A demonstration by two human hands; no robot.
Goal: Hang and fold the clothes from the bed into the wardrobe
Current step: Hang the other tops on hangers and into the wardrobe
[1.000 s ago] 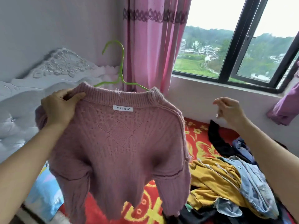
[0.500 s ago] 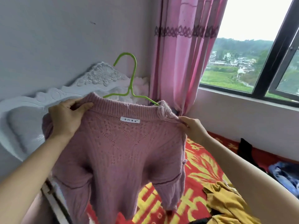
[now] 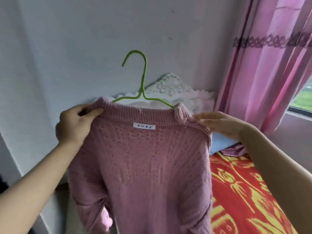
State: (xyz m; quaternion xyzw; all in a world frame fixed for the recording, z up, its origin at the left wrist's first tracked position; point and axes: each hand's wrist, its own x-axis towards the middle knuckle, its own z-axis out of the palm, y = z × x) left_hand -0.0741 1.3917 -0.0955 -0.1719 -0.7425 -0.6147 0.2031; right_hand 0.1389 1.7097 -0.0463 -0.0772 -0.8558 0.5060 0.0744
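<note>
Left hand (image 3: pixel 76 124) is doing the real work here. Its fingers and thumb are curled round the left shoulder of the pink sweater (image 3: pixel 143 166), right at the end of the ribbed collar, and my guess is it pinches knit and hanger arm together so nothing slides. Right hand (image 3: pixel 219 124) is much looser: the fingers are pretty much straight and lie flat on the sweater's right shoulder, fingertips near the collar. It looks more like smoothing the knit over the hanger end than gripping. I can't see whether the thumb is tucked underneath.

The sweater is held up in the air with its back to the camera, the white label (image 3: pixel 144 126) just below the collar. The green hanger (image 3: pixel 144 73) is already inside it, both arms running into the neck opening and the hook sticking up above the collar.

Behind the sweater are the grey wall (image 3: pixel 67 48) and a white carved headboard (image 3: pixel 168 85). To the sweater's right are the pink curtain (image 3: pixel 270 65) and, lower down, the bed (image 3: pixel 244 191) with its red and yellow cover.

So I'd say the hanging part is basically done for this one and it's ready to go on a rail. The wardrobe isn't in view.
</note>
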